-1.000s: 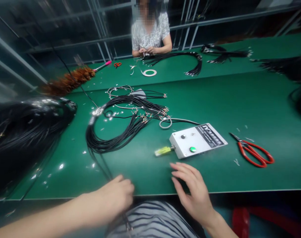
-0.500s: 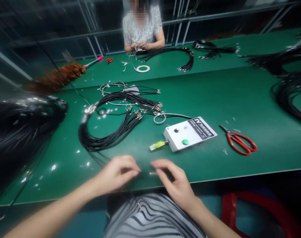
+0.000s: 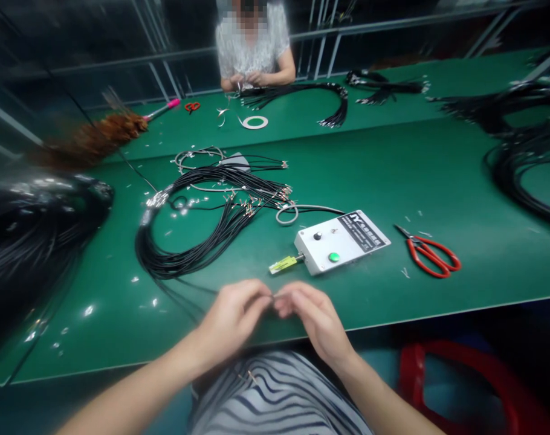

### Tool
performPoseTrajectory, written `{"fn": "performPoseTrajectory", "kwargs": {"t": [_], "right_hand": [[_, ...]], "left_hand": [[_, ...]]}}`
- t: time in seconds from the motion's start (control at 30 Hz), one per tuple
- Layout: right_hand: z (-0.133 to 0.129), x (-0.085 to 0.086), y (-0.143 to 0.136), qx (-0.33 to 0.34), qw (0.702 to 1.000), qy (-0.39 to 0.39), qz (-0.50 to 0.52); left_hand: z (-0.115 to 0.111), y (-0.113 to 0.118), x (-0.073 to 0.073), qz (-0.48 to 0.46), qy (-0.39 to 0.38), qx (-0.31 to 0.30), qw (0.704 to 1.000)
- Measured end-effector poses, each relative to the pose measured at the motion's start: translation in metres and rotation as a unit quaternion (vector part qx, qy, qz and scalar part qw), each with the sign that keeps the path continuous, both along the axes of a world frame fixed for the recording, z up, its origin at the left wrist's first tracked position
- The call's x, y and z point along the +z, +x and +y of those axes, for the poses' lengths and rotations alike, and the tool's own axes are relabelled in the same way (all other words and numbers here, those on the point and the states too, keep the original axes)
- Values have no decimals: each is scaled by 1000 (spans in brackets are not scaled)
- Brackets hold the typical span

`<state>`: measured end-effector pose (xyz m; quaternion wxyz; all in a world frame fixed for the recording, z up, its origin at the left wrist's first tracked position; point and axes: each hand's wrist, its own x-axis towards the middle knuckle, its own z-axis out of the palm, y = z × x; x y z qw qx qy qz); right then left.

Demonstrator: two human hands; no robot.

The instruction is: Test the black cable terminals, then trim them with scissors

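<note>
My left hand (image 3: 243, 311) is closed in a pinch near the table's front edge. Thin black cable (image 3: 197, 286) runs from the coiled bundle of black cables (image 3: 166, 263) toward it. My right hand (image 3: 313, 311) is also closed, its fingertips meeting the left ones around a thin dark piece (image 3: 274, 296); blur and fingers hide its kind. Beyond the hands lies a white control box (image 3: 323, 248) with a black knob, a green button and a yellow-green clip (image 3: 284, 264) on its side. Copper-coloured ends show on the bundle's loose cables.
Red-handled scissors (image 3: 431, 254) lie to the right. A large dark cable heap (image 3: 39, 223) covers the left side, and more coils (image 3: 506, 169) lie far right. Across the table a person (image 3: 257, 54) handles cables near a white tape roll (image 3: 255, 122). Below right stands a red stool (image 3: 415, 374).
My hands have come together; before, a gap lay between them, with a small pale tip sticking out of my right fingers. The whole view has shifted slightly.
</note>
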<state>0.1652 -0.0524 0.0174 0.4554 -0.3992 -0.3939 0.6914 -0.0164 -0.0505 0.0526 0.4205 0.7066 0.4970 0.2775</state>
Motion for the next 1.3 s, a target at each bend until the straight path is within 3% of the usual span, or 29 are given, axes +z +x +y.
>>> {"fn": "performPoseTrajectory", "kwargs": {"t": [0.2, 0.37, 0.5, 1.3], "right_hand": [[0, -2, -8, -1, 993, -103, 64], [-1, -1, -14, -14, 990, -126, 60], [0, 1, -12, -14, 985, -147, 84], [0, 0, -17, -16, 988, -122, 89]], "left_hand": [[-3, 0, -8, -27, -19, 35, 999], [-6, 1, -11, -108, -114, 77, 985], [-7, 3, -11, -120, -135, 91, 979], [-6, 3, -11, -166, -168, 105, 966]]}}
